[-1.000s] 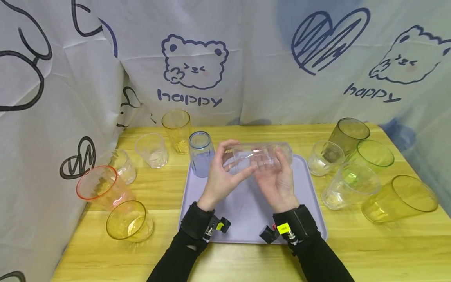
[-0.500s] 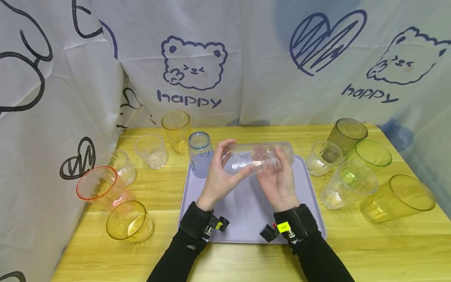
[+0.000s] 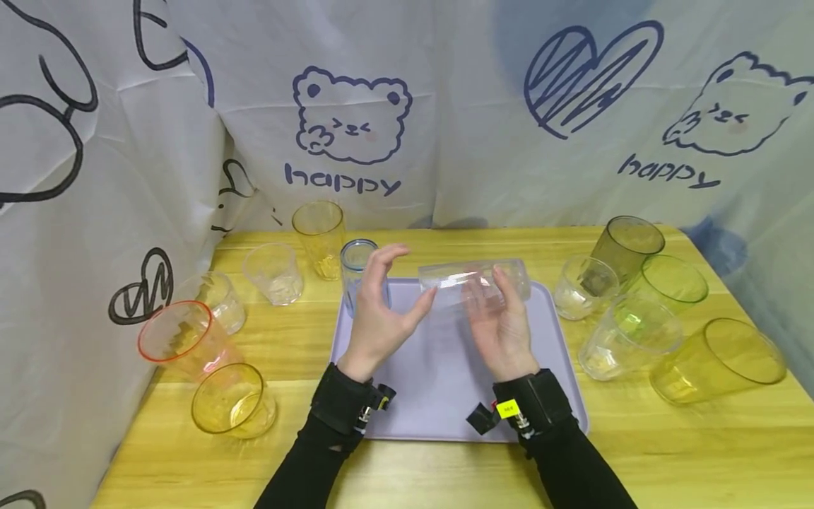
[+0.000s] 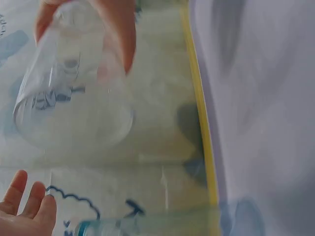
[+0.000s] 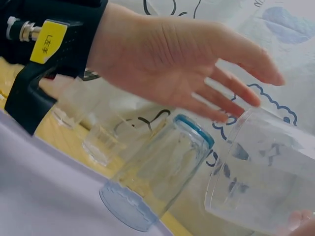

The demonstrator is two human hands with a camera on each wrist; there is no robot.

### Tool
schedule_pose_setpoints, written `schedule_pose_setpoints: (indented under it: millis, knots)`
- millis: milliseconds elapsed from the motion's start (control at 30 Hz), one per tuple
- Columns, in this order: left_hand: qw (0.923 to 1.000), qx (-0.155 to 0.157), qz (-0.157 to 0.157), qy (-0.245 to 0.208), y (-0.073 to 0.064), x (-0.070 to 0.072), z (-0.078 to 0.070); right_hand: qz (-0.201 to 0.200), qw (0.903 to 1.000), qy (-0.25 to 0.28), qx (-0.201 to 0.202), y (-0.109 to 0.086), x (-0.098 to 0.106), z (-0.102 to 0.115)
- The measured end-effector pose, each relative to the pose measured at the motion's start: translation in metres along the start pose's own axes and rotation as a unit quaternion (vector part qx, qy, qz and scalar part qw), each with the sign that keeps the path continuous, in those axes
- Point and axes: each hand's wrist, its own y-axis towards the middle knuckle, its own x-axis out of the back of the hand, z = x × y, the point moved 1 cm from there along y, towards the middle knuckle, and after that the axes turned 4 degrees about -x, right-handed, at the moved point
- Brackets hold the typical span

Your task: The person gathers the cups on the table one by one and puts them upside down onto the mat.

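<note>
- A clear, colourless plastic-looking cylindrical cup [image 3: 454, 281] lies sideways in the air, above the far part of the tray.
- The right hand [image 3: 506, 325] grips the cup near its right end, thumb on the near side and fingers curled behind it.
- The left hand [image 3: 384, 311] is beside the cup's left end, its fingers spread in a loose C shape and holding nothing; the left wrist view shows a gap between these fingers and the cup.
- Directly behind the left hand, a clear glass with a thick blue rim [image 3: 357, 256] stands at the far left corner of the tray.
- Below both hands is a pale lilac rectangular tray [image 3: 439, 389] with a low raised edge.
- The tray rests on a yellow wood-grain desk [image 3: 445, 474].
- Left of the tray are a tall amber glass [image 3: 322, 247], two clear tumblers [image 3: 280, 278], a red-rimmed pinkish cup [image 3: 184, 346] and a short amber cup [image 3: 235, 403].
- Right of it are a smoky grey glass [image 3: 626, 244], a short clear tumbler [image 3: 579, 293], a green-rimmed cup [image 3: 677, 283], a larger clear cup [image 3: 610, 346] and a large yellow cup [image 3: 712, 364].
- Black sleeves [image 3: 572, 459] and black wrist straps [image 3: 540, 403] cover the forearms.
- White cloth [image 3: 483, 170] with drawn bears, a heart and "happy" hangs behind.
</note>
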Motion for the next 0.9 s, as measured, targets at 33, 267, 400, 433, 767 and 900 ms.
schedule_pose_setpoints:
  millis: [33,267,400,433,767,900]
  knots:
    - [0.9997,-0.005,-0.004,0.022,0.001,0.003,0.001,0.001,1.0000,-0.005,0.003,0.001,0.000,0.000]
    - [0.9879,-0.014,-0.043,0.148,0.012,0.027,0.009,0.011,0.9954,-0.058,0.075,0.007,-0.011,-0.005]
    - [0.9805,0.016,-0.041,0.191,0.015,0.037,0.015,0.026,0.9802,-0.116,0.159,0.012,-0.018,-0.011]
    - [0.9786,0.022,-0.040,0.201,0.016,0.039,0.017,0.029,0.9741,-0.136,0.179,0.014,-0.020,-0.012]
    - [0.9694,0.068,-0.029,0.234,0.016,0.048,0.034,0.043,0.8677,-0.401,0.290,0.031,-0.029,-0.029]
    - [0.9652,0.107,0.000,0.239,0.015,0.049,0.040,0.035,0.8304,-0.474,0.291,0.040,-0.027,-0.038]
